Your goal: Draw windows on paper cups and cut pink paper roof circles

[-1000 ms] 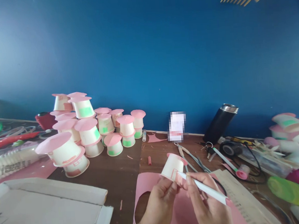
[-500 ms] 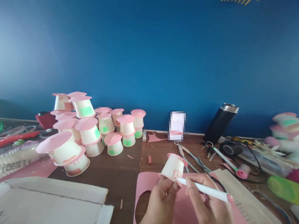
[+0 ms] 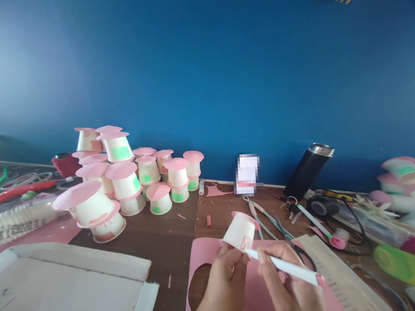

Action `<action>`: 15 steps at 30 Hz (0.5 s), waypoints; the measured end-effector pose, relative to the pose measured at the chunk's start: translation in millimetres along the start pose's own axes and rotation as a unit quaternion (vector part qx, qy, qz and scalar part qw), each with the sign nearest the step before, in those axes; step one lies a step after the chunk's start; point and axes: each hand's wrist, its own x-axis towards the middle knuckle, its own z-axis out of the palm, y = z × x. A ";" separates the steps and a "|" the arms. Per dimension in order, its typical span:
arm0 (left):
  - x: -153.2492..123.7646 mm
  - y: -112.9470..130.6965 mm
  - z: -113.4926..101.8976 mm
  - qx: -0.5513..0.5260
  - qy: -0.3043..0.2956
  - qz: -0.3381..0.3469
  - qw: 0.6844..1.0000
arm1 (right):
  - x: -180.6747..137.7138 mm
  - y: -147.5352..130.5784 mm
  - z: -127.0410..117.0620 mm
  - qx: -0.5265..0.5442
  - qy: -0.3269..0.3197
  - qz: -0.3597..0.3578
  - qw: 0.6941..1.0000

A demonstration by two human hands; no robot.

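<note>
My left hand [image 3: 224,281] pinches the rim of a white paper cup [image 3: 237,232], which is tilted and has a pink paper disc on its base. A red outlined shape is drawn on the cup's side near the rim. In my right hand [image 3: 289,282] is a white marker [image 3: 288,265] with a pink end, its tip at the cup beside the drawing. Below both hands lies pink paper [image 3: 258,288] with a round hole cut from it. A pink marker cap [image 3: 208,221] lies on the table beyond the paper.
Several decorated cups with pink discs [image 3: 120,172] stand stacked at left. A white cardboard tray [image 3: 71,286] lies in front of them. Behind my hands are scissors [image 3: 282,228], pliers [image 3: 256,213], keys [image 3: 292,204] and a leaning black flask [image 3: 308,170]. More cups [image 3: 401,167] lie at far right.
The red lines on the cup look denser, with the marker tip still at the drawing. Both hands keep nearly the same place; the whole view has shifted slightly.
</note>
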 end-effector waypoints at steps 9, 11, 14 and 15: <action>1.2 3.1 -1.3 -0.010 -0.027 0.025 0.999 | -0.4 5.6 2.9 0.008 0.017 -0.008 1.000; 1.0 2.8 -2.0 -0.004 -0.028 0.030 0.999 | -1.0 4.9 2.7 0.011 0.007 0.000 1.000; 0.5 2.1 -2.3 0.014 -0.019 0.019 1.000 | -1.5 3.0 2.5 0.015 -0.002 0.012 1.000; 0.4 1.8 -2.1 0.019 -0.017 0.017 1.000 | -1.4 2.8 2.6 0.013 0.001 0.015 1.000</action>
